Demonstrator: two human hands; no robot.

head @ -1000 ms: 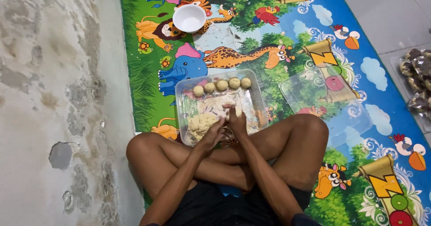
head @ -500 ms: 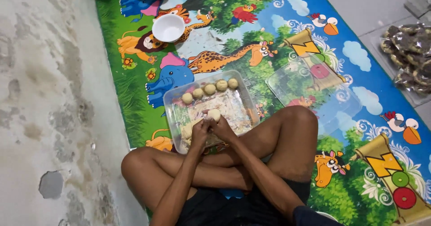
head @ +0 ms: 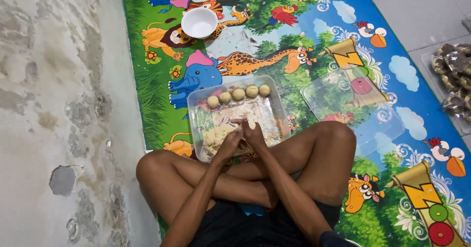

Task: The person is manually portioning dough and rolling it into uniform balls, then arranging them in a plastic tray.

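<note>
Play mat under everything. Clear tray at my 12 o'clock; five dough balls line its far edge. My left hand and right hand cup a soft, sticky dough lump; I judge it light, best held loosely by fingertips.

We see a clear glossy plastic tray, soft matt dough balls, a shiny printed mat, and a rough wall.
</note>
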